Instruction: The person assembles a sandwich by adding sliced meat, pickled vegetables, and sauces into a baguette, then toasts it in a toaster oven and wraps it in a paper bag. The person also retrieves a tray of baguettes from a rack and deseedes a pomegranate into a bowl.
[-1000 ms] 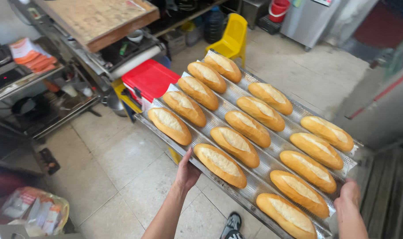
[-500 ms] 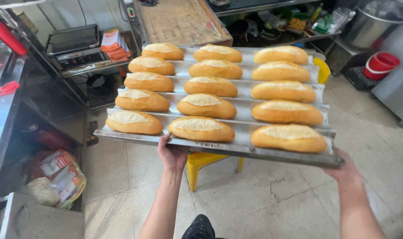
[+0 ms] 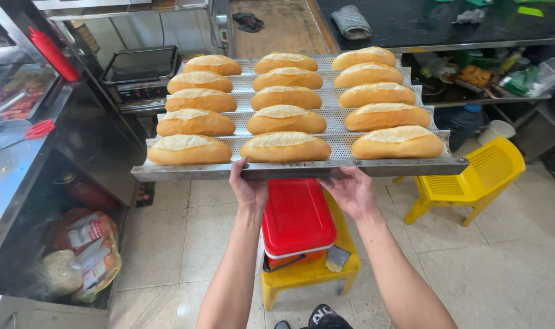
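I carry a long perforated metal baking tray (image 3: 186, 172) level in front of me, loaded with several golden bread loaves (image 3: 285, 147) in three rows. My left hand (image 3: 248, 188) grips the tray's near edge from below, just left of its middle. My right hand (image 3: 350, 192) supports the same edge from underneath, slightly right of the middle. Both forearms reach up from the bottom of the view.
Below the tray a red lidded box (image 3: 297, 220) sits on a yellow stool (image 3: 308, 276). A yellow plastic chair (image 3: 472, 180) stands to the right. A steel counter with red scissors (image 3: 37, 130) runs along the left, a bag of packets (image 3: 85, 253) under it. Shelves and a wooden board lie ahead.
The view has swung, so the red box and stool now lie under the tray. My right hand has shifted from the tray's right end toward its middle. The left hand's grip is unchanged.
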